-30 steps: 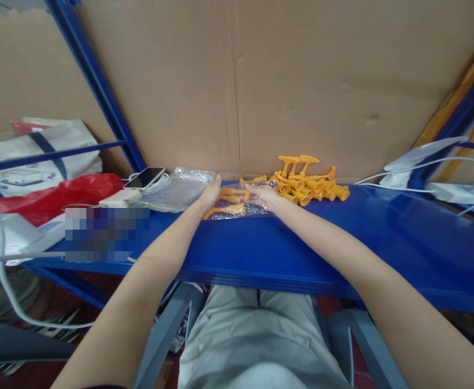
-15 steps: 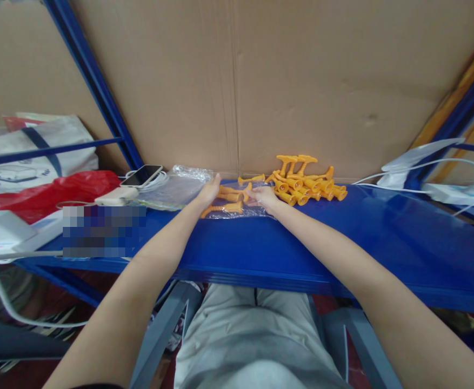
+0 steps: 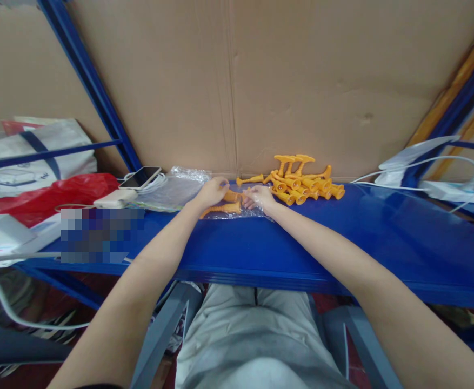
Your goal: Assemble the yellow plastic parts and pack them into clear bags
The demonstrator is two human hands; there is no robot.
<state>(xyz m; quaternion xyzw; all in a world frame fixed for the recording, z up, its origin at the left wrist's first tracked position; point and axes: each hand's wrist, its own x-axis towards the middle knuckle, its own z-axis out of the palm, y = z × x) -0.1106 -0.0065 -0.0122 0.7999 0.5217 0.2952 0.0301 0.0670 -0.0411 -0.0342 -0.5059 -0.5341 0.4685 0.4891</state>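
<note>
Since the frame half a second back, the left hand (image 3: 211, 192) has curled in from its flatter spread and now closes its fingers over the end of an orange plastic peg (image 3: 232, 196), while the right hand (image 3: 260, 196) has drawn closer, so the two hands nearly meet over the clear plastic bag (image 3: 237, 212) lying on the blue counter (image 3: 342, 237). The right hand is half curled, fingers resting at the bag's mouth; whether it pinches the film or a peg I cannot tell, since the fingertips are small and the plastic glares. A second peg (image 3: 222, 208) lies inside the bag, at 6 o'clock from the held one, its ribbed stem and flared end showing through. The bag's outline is hard to follow against the blue. At 3 o'clock from the hands sits the loose heap of orange pegs (image 3: 305, 182), piled against the cardboard wall (image 3: 301, 81), a few standing on end. At 9 o'clock lie a stack of clear bags (image 3: 175, 189) and a phone (image 3: 140, 176) with white cable; a blurred patch hides part of the counter's left.
</note>
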